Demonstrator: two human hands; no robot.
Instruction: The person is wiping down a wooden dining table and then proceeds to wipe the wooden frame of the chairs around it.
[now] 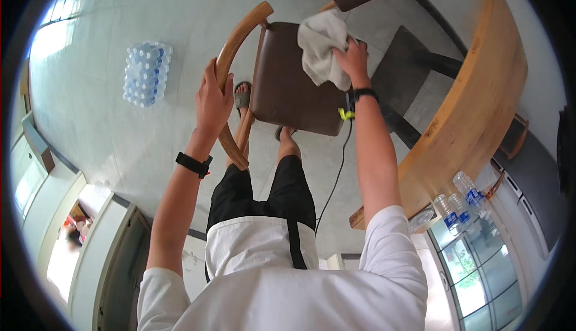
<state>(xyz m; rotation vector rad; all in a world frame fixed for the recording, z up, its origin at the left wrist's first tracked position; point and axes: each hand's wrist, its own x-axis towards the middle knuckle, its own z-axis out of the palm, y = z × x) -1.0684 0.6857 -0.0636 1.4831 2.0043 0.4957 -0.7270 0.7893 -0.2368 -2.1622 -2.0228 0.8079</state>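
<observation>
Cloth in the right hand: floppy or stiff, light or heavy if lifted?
Likely floppy: the cloth bunches in loose folds at the right hand. Probably light, looking like plain fabric, though dampness can't be told. Unlikely to roll, given its uneven, crumpled shape.

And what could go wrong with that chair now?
The left hand grips the curved tan wooden backrest, so a hard tug might scrape the chair with the dark-brown seat against the foot in the olive-green sandal. The thin black cable dangling near the right hand might snag on the chair. The crumpled off-white cloth in that hand could slip loose.
</observation>
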